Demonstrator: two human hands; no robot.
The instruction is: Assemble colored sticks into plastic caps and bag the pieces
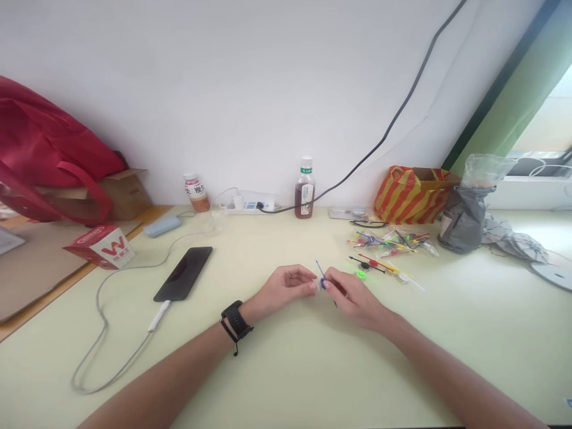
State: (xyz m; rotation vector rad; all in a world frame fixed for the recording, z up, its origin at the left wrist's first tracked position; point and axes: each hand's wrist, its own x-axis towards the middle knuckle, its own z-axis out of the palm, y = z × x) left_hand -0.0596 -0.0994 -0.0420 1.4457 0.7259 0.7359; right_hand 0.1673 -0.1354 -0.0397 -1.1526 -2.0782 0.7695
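My right hand (353, 296) pinches a blue plastic spinner arrow (322, 282) between thumb and fingers, its thin shaft sticking out above and below the grip. Close on its left, my left hand (290, 285) is curled with thumb and fingertips drawn together beside the arrow's round middle. Something small and pale seems to sit at those fingertips, too small to name. Beyond my right hand lie loose spinner arrows: a black one (364, 265), a red one (374, 263) and a yellow one (393, 270). A bright green round piece (360, 274) rests nearby.
Plastic bags of coloured spinner parts (393, 241) lie behind the loose arrows. A striped bag (413, 193) and grey bag (465, 220) stand at right. Left are a phone (184, 274) on a cable, a red-white box (100, 246) and a bottle (196, 193); another bottle (304, 193) stands centrally.
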